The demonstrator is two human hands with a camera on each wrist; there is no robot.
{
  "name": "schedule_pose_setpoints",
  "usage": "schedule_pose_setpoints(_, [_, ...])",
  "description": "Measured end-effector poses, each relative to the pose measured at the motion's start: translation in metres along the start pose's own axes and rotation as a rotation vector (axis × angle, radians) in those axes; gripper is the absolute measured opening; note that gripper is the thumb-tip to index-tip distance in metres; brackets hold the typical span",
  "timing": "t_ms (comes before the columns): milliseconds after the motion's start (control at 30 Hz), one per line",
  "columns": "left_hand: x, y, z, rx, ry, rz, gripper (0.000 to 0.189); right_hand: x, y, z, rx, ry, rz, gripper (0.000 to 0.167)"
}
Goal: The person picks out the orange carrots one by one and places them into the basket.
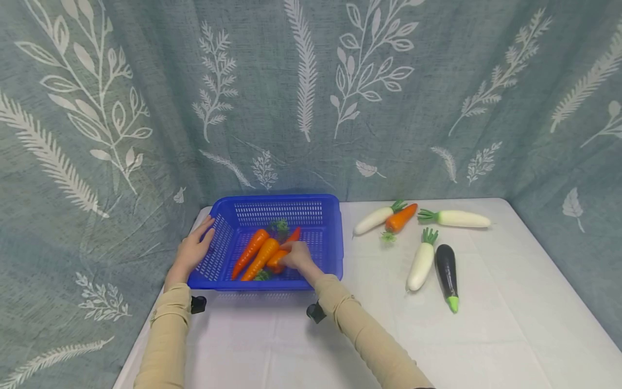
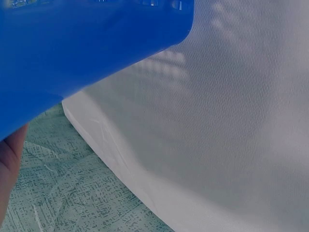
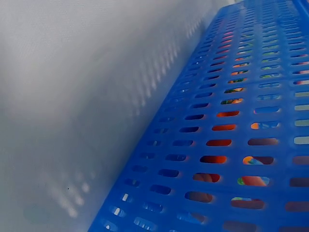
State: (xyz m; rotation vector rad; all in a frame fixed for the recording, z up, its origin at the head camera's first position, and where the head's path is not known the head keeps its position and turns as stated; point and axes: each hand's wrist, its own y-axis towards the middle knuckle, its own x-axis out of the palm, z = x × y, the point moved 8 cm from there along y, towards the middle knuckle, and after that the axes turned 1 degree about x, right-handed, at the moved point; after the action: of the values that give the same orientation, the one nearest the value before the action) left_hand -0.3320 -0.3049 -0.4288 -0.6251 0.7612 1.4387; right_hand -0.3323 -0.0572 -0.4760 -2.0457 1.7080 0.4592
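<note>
A blue plastic basket [image 1: 277, 286] with slotted walls stands on the table's left part, with several orange carrots [image 1: 251, 253] inside it. My left hand [image 1: 191, 253] grips the basket's left rim; in the left wrist view, part of that hand [image 2: 10, 157] shows beside the blue wall. The right hand [image 1: 298, 256] reaches over the near rim into the basket, its fingers curled on an orange carrot [image 1: 277, 262]. Behind those fingers lies a redder carrot [image 1: 295, 234]. Through the slots in the right wrist view, orange pieces show, while the right fingertips are mostly hidden.
Right of the basket, the white-covered table [image 1: 510, 281] bears white radishes [image 1: 421, 265], one more carrot [image 1: 401, 218] and a dark eggplant [image 1: 446, 273]. A grey-green leaf-patterned curtain [image 1: 389, 135] hangs behind and along both sides.
</note>
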Motion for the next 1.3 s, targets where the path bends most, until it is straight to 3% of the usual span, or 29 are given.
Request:
schedule_pose_setpoints(233, [-0.001, 0.0, -0.001, 0.0, 0.015, 0.005, 0.051, 0.008, 0.004, 0.0, 0.003, 0.016, -0.093, 0.046])
schedule_pose_setpoints(333, [-0.001, 0.0, 0.0, -0.005, 0.013, 0.004, 0.051, 0.018, 0.016, 0.007, -0.029, -0.009, -0.113, 0.049])
schedule_pose_setpoints(467, [-0.001, 0.0, 0.001, -0.009, 0.01, 0.002, 0.051, 0.043, 0.052, 0.039, -0.074, -0.018, -0.139, 0.051])
schedule_pose_setpoints(567, [-0.001, -0.001, 0.002, -0.006, 0.01, 0.004, 0.051, 0.051, 0.062, 0.05, -0.093, -0.015, -0.132, 0.05])
schedule_pose_setpoints(733, [-0.002, -0.002, 0.004, 0.002, 0.011, 0.011, 0.051, 0.037, 0.041, 0.032, -0.06, 0.007, -0.127, 0.047])
schedule_pose_setpoints(800, [-0.001, -0.002, 0.005, 0.001, 0.009, 0.009, 0.051, 0.037, 0.043, 0.035, -0.033, 0.038, -0.139, 0.044])
schedule_pose_setpoints(1033, [0.001, -0.002, 0.002, -0.01, 0.008, 0.001, 0.051, 0.071, 0.091, 0.086, -0.084, 0.003, -0.066, 0.042])
schedule_pose_setpoints(1100, [0.001, -0.001, 0.001, -0.012, 0.006, 0.0, 0.052, 0.063, 0.08, 0.076, -0.044, 0.004, -0.073, 0.042])
schedule_pose_setpoints(1233, [0.001, 0.0, 0.0, -0.012, 0.005, 0.002, 0.052, 0.017, 0.013, 0.012, 0.025, 0.047, -0.099, 0.039])
schedule_pose_setpoints(1300, [0.001, 0.0, 0.0, -0.013, 0.006, 0.003, 0.052, 0.002, -0.009, -0.008, 0.051, 0.066, -0.106, 0.039])
